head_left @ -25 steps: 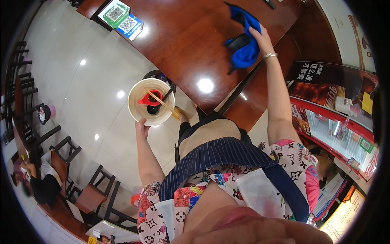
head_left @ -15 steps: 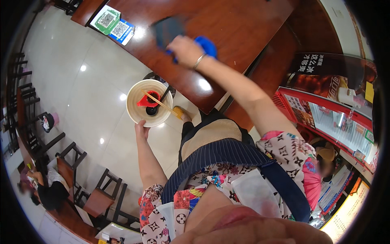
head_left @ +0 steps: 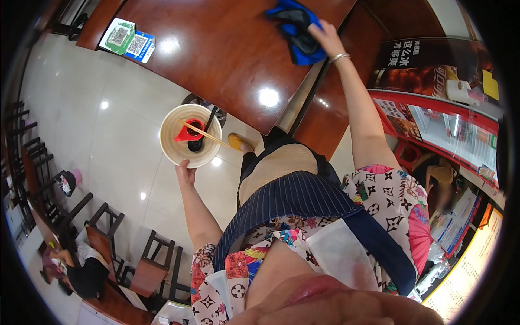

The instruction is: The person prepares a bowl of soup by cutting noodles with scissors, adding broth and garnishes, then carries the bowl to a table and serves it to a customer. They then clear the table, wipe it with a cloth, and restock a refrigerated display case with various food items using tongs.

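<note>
Two things are held: a pale bowl by the left hand, and a blue and black cloth by the right hand. The bowl is gripped at its near rim, with the fingers clamped on it, though most of them are hidden beneath; it is held above the floor, beside the left side of the table. A red dish, a black spoon and wooden chopsticks are contained in it, the chopsticks being laid across and past its right rim. The cloth is clasped by the right fingers near the table's right edge. A bracelet is worn on the right wrist. A green, white and blue card is set near the table's left edge, well apart from the cloth
</note>
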`<state>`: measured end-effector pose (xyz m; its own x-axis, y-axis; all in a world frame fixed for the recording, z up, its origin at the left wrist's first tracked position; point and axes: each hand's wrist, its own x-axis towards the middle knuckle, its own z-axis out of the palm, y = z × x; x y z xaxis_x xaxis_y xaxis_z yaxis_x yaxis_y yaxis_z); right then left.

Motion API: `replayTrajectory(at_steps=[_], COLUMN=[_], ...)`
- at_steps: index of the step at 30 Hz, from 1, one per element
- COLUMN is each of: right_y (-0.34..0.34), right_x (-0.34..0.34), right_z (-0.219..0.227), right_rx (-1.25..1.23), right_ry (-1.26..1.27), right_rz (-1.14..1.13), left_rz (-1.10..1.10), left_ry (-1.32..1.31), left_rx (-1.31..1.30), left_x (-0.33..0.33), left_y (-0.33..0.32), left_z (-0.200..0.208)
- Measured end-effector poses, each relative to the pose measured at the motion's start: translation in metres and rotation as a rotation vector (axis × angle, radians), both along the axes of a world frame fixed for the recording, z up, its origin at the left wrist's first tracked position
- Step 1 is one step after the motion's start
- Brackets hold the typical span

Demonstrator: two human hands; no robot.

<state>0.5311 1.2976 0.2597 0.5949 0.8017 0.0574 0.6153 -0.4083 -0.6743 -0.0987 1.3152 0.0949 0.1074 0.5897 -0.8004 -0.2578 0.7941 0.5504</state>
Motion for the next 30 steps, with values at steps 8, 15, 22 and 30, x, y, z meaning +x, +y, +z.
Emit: replayTrajectory(at_steps=[8,15,22,30], right_y=[-0.016,0.05,0.027,0.053], right_x=[-0.236,-0.319,-0.141,-0.104], right_z=[0.003,0.038,0.038,-0.055], right_rx=[-0.19,0.034,0.222,0.026], right_ry=[-0.206,1.261,0.451,-0.511], right_rz=[0.37,0.385,0.199,0.261], left_rz=[-0.019,-0.012,0.093,0.309], left_ry=[0.018,-0.017,-0.07,-0.127], left_rx=[0.006,0.009,0.026,0.082], left_x=[-0.001,0.011,0.004,0.037], left_y=[-0.003,0.01,-0.04,-0.099], left_z=[-0.001,-0.014,-0.022,-0.007])
